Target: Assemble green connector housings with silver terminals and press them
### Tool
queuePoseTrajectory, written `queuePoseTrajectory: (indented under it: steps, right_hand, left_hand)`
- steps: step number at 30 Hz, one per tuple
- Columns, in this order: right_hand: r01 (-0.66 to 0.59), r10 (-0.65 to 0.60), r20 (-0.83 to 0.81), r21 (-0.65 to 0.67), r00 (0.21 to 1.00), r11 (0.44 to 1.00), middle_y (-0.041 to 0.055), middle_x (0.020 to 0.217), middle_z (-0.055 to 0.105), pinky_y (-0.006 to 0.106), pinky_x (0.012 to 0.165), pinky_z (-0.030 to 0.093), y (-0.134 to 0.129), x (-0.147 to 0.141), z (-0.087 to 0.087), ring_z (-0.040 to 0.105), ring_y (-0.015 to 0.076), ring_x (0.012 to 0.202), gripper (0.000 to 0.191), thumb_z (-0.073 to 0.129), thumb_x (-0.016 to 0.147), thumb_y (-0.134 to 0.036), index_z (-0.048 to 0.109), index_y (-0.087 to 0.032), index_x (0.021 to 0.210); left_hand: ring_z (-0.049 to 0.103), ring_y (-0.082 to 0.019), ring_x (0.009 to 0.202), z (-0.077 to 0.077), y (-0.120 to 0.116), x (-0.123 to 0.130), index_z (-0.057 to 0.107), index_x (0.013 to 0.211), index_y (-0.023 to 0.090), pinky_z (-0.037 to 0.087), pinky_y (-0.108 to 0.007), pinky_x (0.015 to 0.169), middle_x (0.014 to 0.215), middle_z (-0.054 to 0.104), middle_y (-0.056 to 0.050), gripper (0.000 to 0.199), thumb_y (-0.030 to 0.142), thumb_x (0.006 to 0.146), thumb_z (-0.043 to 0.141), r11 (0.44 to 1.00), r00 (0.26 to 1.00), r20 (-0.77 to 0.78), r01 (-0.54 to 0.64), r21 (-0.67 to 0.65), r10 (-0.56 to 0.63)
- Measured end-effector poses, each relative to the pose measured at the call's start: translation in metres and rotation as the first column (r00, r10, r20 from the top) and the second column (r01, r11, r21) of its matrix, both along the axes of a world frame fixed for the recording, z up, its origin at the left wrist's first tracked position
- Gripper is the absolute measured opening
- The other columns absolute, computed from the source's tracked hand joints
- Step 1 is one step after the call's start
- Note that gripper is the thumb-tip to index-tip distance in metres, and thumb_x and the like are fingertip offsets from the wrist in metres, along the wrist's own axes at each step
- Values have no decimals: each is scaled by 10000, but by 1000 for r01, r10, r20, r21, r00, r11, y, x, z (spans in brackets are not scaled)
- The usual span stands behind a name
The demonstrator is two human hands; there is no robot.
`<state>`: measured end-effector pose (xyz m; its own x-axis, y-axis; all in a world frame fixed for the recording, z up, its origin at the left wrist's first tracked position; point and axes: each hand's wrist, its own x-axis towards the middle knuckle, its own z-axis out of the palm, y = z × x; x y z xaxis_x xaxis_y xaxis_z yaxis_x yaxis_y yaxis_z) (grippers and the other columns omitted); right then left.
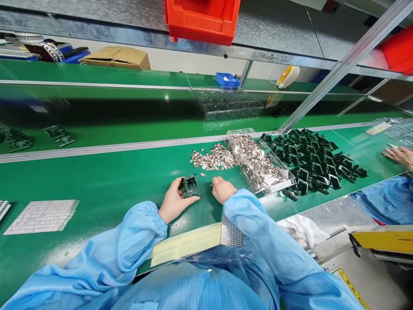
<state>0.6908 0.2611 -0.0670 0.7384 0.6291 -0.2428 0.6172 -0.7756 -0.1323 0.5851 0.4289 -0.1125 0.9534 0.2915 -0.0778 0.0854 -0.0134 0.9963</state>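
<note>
Head camera looks down along a long green conveyor belt (97, 181), under a metal shelf that carries a red bin (201, 17). A cardboard box (118, 58) and a small blue basket (226, 80) sit farther off. At the far right, a co-worker's hand (399, 156) rests on the belt. A big heap of dark green plastic frames (318, 161) covers the belt ahead and to the right. Against it sits a clear plastic tray (277, 183) packed with silver metal clips (253, 161). A loose spill of the same clips (211, 157) lies just left of the tray, and a flat metal mesh sheet (41, 217) lies well off to the left.

Closest in, two pale blue sleeves (135, 232) end in two bare hands working near each other. The left hand (174, 201) is clenched around one green frame (189, 186), its fingers wrapped along the frame's near side. The frame is squarish, with no clear long axis, and sits between the hands, just beside the right hand (223, 190). That hand is curled, its fingertips hidden, so I cannot tell whether it grasps anything.
</note>
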Motion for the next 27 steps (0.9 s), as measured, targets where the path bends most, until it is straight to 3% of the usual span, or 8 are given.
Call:
queuePoseTrajectory:
  steps: [3,5,6,8,10,13,19,27]
  right_hand:
    - [83,-78,-42,144,996,986,88,951,666,254,756,514,-29,-13,10,662,171,828,201,375,973,-118,550,-128,1071]
    - [177,-128,-158,353,979,919,54,849,672,229,682,530,-52,-33,12,660,145,721,215,375,986,-188,567,-137,1067]
    - [241,-138,-239,488,961,839,44,802,665,233,649,537,-63,-45,11,653,145,675,219,405,977,-230,591,-141,1052]
    - [377,-127,-378,716,917,587,36,754,650,257,612,545,-77,-71,7,640,156,630,217,492,931,-289,651,-156,992]
    - [464,-135,-447,808,884,362,33,763,645,274,612,541,-83,-93,1,633,160,637,181,570,880,-305,694,-181,924]
    - [537,-223,-496,821,839,195,29,765,648,285,612,507,-79,-113,-6,613,165,656,113,622,836,-271,708,-199,846]
    - [405,-391,-283,872,876,276,34,820,590,337,740,427,-71,-124,-5,538,209,831,53,660,785,-209,709,-214,764]
    - [434,-455,-273,850,848,298,57,927,579,359,811,411,-71,-126,-5,522,229,919,66,674,778,-229,679,-202,718]
  left_hand:
    - [671,-211,957,2,-20,1,405,1129,220,553,-401,923,1118,603,-55,685,362,607,825,989,997,20,82,-121,-80]
    - [662,-208,976,4,-31,-2,404,1149,223,543,-390,940,1112,609,-56,657,350,645,805,978,988,55,149,-149,-142]
    - [658,-203,981,5,-36,-5,401,1166,224,540,-382,941,1107,610,-57,636,343,675,787,969,981,74,191,-160,-181]
    - [648,-193,993,6,-47,-10,395,1200,227,540,-359,933,1107,610,-61,586,321,738,745,941,957,113,284,-181,-267]
    - [641,-185,1010,6,-57,-16,393,1232,231,541,-332,920,1115,607,-64,556,288,782,715,910,929,150,364,-201,-338]
    - [639,-171,1022,5,-70,-23,403,1260,244,541,-291,903,1144,596,-62,523,234,820,686,880,898,202,429,-204,-391]
    - [633,-134,1026,8,-81,-30,423,1268,292,535,-220,885,1156,584,-32,465,181,868,634,860,861,260,485,-159,-438]
    - [615,-140,978,8,-80,-33,418,1277,277,526,-232,852,1118,586,-42,422,235,899,600,864,844,252,500,-53,-473]
